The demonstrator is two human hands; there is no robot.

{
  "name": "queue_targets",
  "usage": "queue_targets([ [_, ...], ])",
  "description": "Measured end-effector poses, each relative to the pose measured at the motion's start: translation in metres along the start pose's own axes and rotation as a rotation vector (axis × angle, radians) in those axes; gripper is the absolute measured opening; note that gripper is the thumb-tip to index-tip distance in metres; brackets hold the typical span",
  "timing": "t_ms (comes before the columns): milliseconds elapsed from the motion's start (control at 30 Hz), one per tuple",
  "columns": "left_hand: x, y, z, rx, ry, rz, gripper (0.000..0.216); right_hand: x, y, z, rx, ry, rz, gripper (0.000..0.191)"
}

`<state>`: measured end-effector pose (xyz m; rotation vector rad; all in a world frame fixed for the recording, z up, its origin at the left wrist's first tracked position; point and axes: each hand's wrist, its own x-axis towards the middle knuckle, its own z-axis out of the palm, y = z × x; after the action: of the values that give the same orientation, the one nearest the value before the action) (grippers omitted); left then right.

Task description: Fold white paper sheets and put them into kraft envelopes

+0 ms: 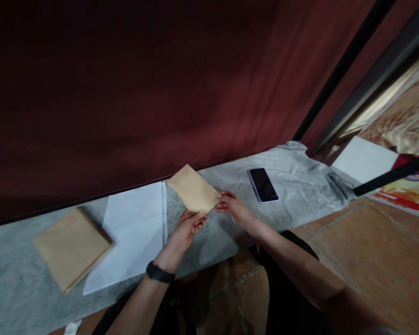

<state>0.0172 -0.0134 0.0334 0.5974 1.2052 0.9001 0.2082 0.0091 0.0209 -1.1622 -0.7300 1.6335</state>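
A brown paper envelope (193, 189) is held just above the grey cloth-covered surface (296, 184). My left hand (184, 230) pinches its near corner with closed fingers; a black band sits on that wrist. My right hand (233, 206) grips the envelope's right corner, fingers curled. A stack of white paper sheets (134, 230) lies to the left of my hands. Further left lies a stack of brown envelopes (71, 246).
A dark phone (263, 184) lies face up on the cloth to the right of my hands. A dark red curtain (143, 93) hangs behind the surface. Tiled floor (370, 251) is at lower right, with black bars and patterned fabric at far right.
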Motion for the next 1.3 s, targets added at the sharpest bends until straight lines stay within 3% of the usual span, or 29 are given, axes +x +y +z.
queue_targets([
  [133, 0.001, 0.002, -0.008, 0.158, -0.027, -0.017, 0.033, 0.009, 0.001, -0.011, -0.221, 0.052, -0.092, 0.022],
  [267, -0.001, 0.001, -0.014, 0.255, -0.044, -0.009, 0.040, 0.009, 0.007, -0.014, -0.684, 0.117, -0.394, 0.030],
  [400, -0.004, -0.001, -0.017, 0.340, -0.065, -0.017, 0.046, 0.000, 0.011, -0.009, -1.063, -0.077, -0.697, 0.041],
  [567, -0.007, 0.001, -0.020, 0.494, -0.028, -0.023, 0.043, -0.010, 0.030, -0.002, -1.375, -0.244, -0.774, 0.052],
  [667, -0.007, 0.004, -0.027, 0.833, 0.151, 0.106, 0.024, -0.012, 0.041, -0.003, -1.440, -0.230, -0.795, 0.053],
  [733, -0.006, 0.005, -0.031, 1.069, 0.317, 0.310, 0.010, -0.012, 0.043, -0.003, -1.439, -0.217, -0.810, 0.052],
  [800, -0.003, 0.004, -0.032, 1.205, 0.367, 0.586, 0.019, -0.011, 0.044, -0.003, -1.438, -0.215, -0.821, 0.053],
  [867, 0.006, 0.000, -0.028, 1.265, 0.240, 0.824, 0.036, -0.009, 0.045, -0.003, -1.445, -0.211, -0.827, 0.052],
  [933, 0.021, -0.003, -0.023, 1.331, 0.054, 0.916, 0.049, -0.008, 0.046, -0.003, -1.458, -0.214, -0.834, 0.052],
  [1133, 0.092, 0.017, -0.015, 1.548, -0.188, 0.822, 0.060, -0.003, 0.051, -0.005, -1.466, -0.202, -0.822, 0.055],
  [1300, 0.137, 0.041, -0.015, 1.637, -0.192, 0.818, 0.057, -0.003, 0.052, -0.004, -1.457, -0.198, -0.840, 0.054],
])
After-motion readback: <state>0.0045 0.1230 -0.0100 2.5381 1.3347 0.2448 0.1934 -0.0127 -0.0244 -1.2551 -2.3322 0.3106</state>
